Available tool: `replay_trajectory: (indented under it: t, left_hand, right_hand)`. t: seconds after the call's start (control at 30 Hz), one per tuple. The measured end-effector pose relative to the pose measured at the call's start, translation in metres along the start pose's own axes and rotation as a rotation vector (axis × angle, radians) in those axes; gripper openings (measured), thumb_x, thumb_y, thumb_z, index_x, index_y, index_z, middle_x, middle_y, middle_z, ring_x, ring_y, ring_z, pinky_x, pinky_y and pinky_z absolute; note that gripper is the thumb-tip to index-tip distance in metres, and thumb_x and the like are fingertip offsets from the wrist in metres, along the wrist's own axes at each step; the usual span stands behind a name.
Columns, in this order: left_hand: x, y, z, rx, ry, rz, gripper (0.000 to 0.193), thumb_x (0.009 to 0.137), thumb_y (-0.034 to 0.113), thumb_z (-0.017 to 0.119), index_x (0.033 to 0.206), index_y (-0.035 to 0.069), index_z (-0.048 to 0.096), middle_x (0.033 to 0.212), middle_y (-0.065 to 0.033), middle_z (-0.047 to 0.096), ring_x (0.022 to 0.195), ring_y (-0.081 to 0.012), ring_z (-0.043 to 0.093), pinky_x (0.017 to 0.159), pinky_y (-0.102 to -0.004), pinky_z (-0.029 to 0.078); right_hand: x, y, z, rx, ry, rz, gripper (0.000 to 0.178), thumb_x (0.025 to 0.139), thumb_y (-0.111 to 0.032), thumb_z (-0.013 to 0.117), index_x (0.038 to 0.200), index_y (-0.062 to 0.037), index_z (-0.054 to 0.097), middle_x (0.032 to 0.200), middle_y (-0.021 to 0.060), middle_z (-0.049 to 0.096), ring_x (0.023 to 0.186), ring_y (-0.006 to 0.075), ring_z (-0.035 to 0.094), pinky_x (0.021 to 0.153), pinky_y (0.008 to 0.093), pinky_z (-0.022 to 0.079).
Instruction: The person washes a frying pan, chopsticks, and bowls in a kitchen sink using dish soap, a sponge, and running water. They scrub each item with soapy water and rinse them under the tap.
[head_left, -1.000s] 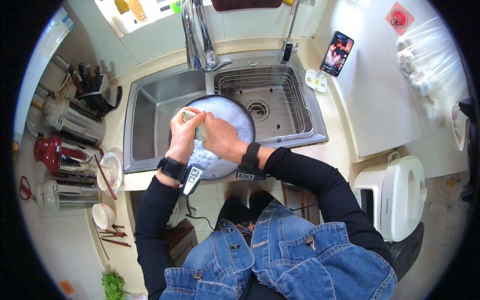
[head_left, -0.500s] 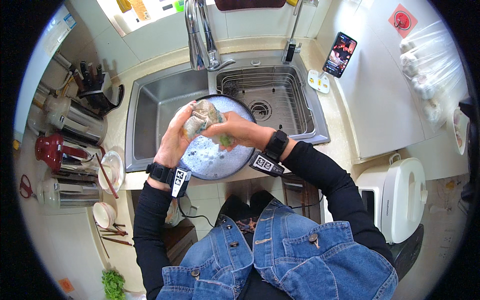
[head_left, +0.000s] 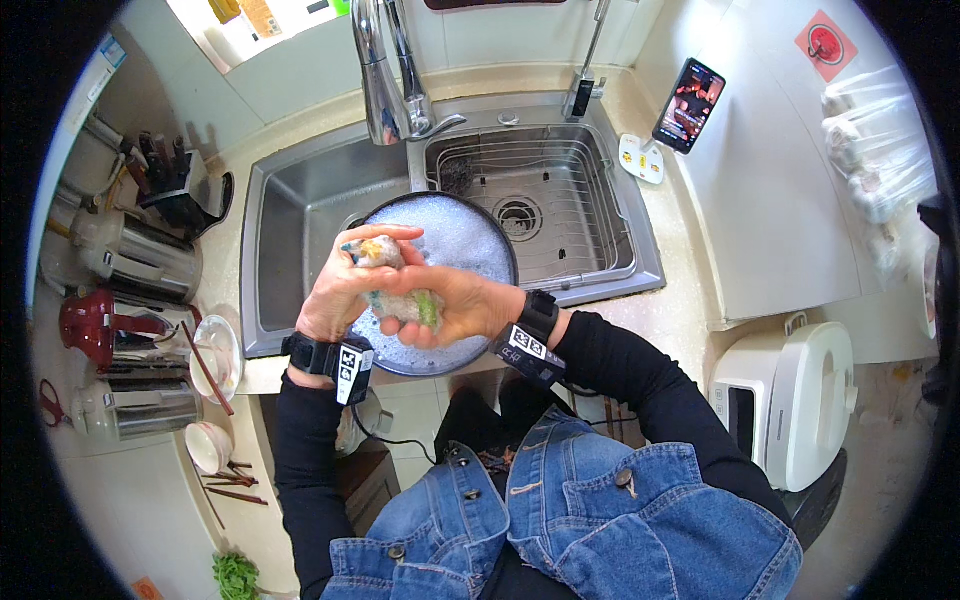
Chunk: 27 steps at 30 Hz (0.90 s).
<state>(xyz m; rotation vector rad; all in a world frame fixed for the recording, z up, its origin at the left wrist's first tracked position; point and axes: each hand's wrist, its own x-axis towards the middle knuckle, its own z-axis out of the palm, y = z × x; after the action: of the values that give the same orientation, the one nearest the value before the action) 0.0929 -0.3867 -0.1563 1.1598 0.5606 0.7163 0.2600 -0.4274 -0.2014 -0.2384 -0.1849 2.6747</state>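
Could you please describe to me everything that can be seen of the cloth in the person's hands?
The cloth is greyish white with yellow, blue and green patches, and looks like soft, textured fabric. It is crumpled: one part shows at the left hand, another lower down in the right hand. Both hands grip it above the dark-rimmed round basin of suds. Its full outline is hidden.

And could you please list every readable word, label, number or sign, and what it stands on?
I don't copy wording, only where it stands:
White appliance: dark lettering, too small to read.
Phone: screen text, too small to read.
Left wrist unit: black-and-white square markers.
Right wrist unit: similar markers, plus small pale characters.
Blue-and-white label, upper left: blurred.
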Motion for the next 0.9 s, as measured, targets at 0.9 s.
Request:
replay_trajectory:
  t: [0.9]
  left_hand:
    - [0.043, -0.079, 0.006, 0.286, 0.790, 0.132, 0.011, 0.088, 0.011, 0.068, 0.091, 0.002, 0.074, 0.067, -0.0002, 0.065, 0.052, -0.0057, 0.052, 0.049, -0.0237, 0.041]
  right_hand:
    - [0.021, 0.005, -0.025, -1.850, 1.143, -0.523, 0.035, 0.072, -0.026, 0.074, 0.091, 0.0017, 0.065, 0.084, 0.0242, 0.068, 0.082, 0.0402, 0.068, 0.070, 0.0470, 0.053]
